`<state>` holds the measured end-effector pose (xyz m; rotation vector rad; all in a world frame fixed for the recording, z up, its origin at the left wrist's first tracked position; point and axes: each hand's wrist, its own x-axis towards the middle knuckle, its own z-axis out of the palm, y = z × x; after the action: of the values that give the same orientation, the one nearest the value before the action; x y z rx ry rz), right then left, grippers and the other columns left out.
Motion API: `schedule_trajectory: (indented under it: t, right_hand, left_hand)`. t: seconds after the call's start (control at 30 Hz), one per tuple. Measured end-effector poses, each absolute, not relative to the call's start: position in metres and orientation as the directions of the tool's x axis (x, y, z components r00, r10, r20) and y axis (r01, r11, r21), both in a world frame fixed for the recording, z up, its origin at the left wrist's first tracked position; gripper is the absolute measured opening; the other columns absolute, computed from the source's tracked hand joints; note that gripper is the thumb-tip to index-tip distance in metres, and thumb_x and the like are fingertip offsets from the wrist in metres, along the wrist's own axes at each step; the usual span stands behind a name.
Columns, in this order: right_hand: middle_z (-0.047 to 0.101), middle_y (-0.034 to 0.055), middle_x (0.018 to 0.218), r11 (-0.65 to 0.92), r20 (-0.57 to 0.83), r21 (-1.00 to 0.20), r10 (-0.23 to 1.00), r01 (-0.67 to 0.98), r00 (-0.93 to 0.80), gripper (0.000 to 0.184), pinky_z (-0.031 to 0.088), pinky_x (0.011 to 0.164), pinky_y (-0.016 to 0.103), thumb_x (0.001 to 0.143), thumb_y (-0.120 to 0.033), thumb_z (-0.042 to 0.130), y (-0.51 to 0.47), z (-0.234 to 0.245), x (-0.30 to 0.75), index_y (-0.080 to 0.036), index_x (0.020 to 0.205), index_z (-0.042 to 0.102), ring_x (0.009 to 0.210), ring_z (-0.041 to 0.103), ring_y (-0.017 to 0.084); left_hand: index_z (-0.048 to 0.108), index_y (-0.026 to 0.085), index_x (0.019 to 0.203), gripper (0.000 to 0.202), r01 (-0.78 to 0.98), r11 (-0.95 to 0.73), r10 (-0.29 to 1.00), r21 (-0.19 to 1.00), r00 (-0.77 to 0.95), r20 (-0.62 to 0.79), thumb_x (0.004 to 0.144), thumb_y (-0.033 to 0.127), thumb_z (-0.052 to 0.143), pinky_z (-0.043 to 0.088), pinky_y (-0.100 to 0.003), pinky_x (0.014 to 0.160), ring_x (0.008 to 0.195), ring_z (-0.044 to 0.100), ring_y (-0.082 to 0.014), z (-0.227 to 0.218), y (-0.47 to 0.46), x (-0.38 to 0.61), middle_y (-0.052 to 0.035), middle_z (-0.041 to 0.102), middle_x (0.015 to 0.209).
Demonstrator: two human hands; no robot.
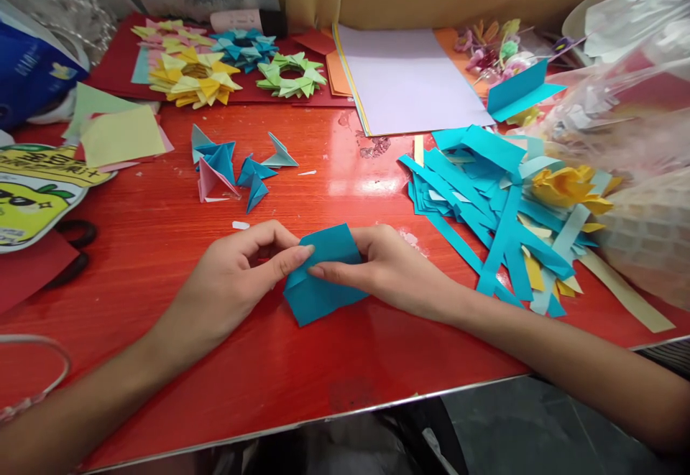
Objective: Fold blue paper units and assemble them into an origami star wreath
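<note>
A creased piece of blue paper [326,306] is held between both hands just above the red table. My left hand [245,263] pinches its upper left edge, thumb on top and fingers behind. From the other side my right hand [385,263] grips it, with the thumb lying across the middle and the fingers hidden behind. Beyond the left hand lie small folded blue paper pieces [256,177] and a folded pink piece [213,179]. To the right of the right hand is a heap of blue paper strips [479,205].
Paper rings in yellow [194,78], green [291,75] and blue [245,49] stand at the back on red sheets. Near them is a stack of lilac paper [412,80]. Pale paper squares [121,136] lie left; a plastic bag [652,231] stands right. The table's front edge [313,417] runs below.
</note>
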<state>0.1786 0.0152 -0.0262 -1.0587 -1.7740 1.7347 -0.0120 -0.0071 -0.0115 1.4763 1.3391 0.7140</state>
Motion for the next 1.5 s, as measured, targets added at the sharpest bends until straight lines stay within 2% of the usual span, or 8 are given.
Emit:
schedule_trajectory:
  t: [0.2,0.43,0.67,0.8,0.87,1.0,1.13,1.5]
  right_hand:
    - [0.065,0.0013,0.079,-0.225,-0.250,-0.968,0.780,0.116,-0.574,0.023,0.051,0.065,0.026,0.078,-0.037,0.067,0.016,-0.029,0.178,-0.015,0.082,0.065,0.073,0.060,0.014]
    - [0.062,0.0016,0.071,-0.283,-0.327,-0.945,0.818,0.163,-0.473,0.031,0.051,0.061,0.029,0.074,-0.046,0.070,0.014,-0.028,0.177,-0.015,0.075,0.063,0.067,0.060,0.015]
    - [0.064,0.0022,0.072,-0.295,-0.355,-0.935,0.813,0.199,-0.462,0.033,0.050,0.058,0.027,0.072,-0.047,0.071,0.016,-0.027,0.178,-0.015,0.072,0.062,0.067,0.062,0.016]
    - [0.068,0.0025,0.079,-0.313,-0.355,-0.935,0.800,0.167,-0.483,0.029,0.052,0.062,0.027,0.073,-0.043,0.071,0.017,-0.027,0.179,-0.015,0.078,0.065,0.072,0.064,0.016]
    - [0.070,0.0029,0.085,-0.323,-0.349,-0.935,0.764,0.147,-0.542,0.027,0.054,0.068,0.028,0.074,-0.040,0.071,0.017,-0.026,0.179,-0.015,0.084,0.067,0.077,0.065,0.016]
    - [0.070,0.0020,0.084,-0.289,-0.324,-0.944,0.738,0.157,-0.592,0.024,0.053,0.067,0.027,0.075,-0.037,0.071,0.018,-0.025,0.180,-0.015,0.084,0.067,0.076,0.065,0.016]
    - [0.068,0.0015,0.081,-0.206,-0.294,-0.955,0.753,0.213,-0.589,0.027,0.050,0.063,0.024,0.079,-0.041,0.066,0.019,-0.024,0.180,-0.015,0.083,0.067,0.073,0.063,0.014]
    - [0.061,-0.0005,0.072,-0.140,-0.278,-0.956,0.723,0.260,-0.632,0.022,0.043,0.055,0.020,0.079,-0.036,0.066,0.018,-0.022,0.179,-0.014,0.079,0.064,0.063,0.053,0.010]
  left_hand:
    - [0.058,0.020,0.068,0.025,0.471,0.092,0.951,0.877,0.220,-0.218,0.083,0.040,0.059,0.031,-0.014,0.043,0.048,0.040,-0.0049,-0.011,-0.005,-0.014,0.0077,0.045,0.054]
    - [0.056,0.019,0.061,0.033,0.582,0.070,0.949,0.810,0.212,-0.234,0.082,0.043,0.057,0.032,-0.015,0.046,0.051,0.041,-0.0064,-0.008,-0.002,-0.016,0.0062,0.046,0.054]
    - [0.067,0.023,0.079,0.020,0.483,0.142,0.900,0.864,0.300,-0.315,0.083,0.040,0.057,0.043,-0.014,0.060,0.068,0.057,-0.0089,-0.012,0.000,-0.022,0.0061,0.064,0.073]
    - [0.068,0.025,0.087,0.019,0.479,0.128,0.920,0.868,0.270,-0.285,0.084,0.041,0.058,0.039,-0.014,0.052,0.058,0.050,-0.0070,-0.010,-0.001,-0.023,0.0070,0.057,0.064]
    - [0.068,0.024,0.083,0.020,0.519,0.086,0.944,0.851,0.230,-0.235,0.085,0.042,0.057,0.034,-0.014,0.048,0.052,0.044,-0.0066,-0.009,-0.001,-0.022,0.0070,0.050,0.057]
    - [0.064,0.021,0.069,0.024,0.507,0.065,0.949,0.860,0.235,-0.210,0.084,0.039,0.059,0.030,-0.017,0.044,0.050,0.041,-0.0067,-0.009,-0.001,-0.018,0.0060,0.047,0.053]
    - [0.065,0.021,0.074,0.017,0.463,0.102,0.961,0.880,0.183,-0.208,0.080,0.037,0.063,0.028,-0.018,0.043,0.048,0.038,-0.0068,-0.012,-0.003,-0.015,0.0062,0.046,0.054]
    - [0.056,0.018,0.065,0.025,0.387,0.157,0.923,0.909,0.270,-0.274,0.080,0.036,0.063,0.039,-0.016,0.053,0.059,0.047,-0.0075,-0.015,-0.001,-0.015,0.0049,0.051,0.062]
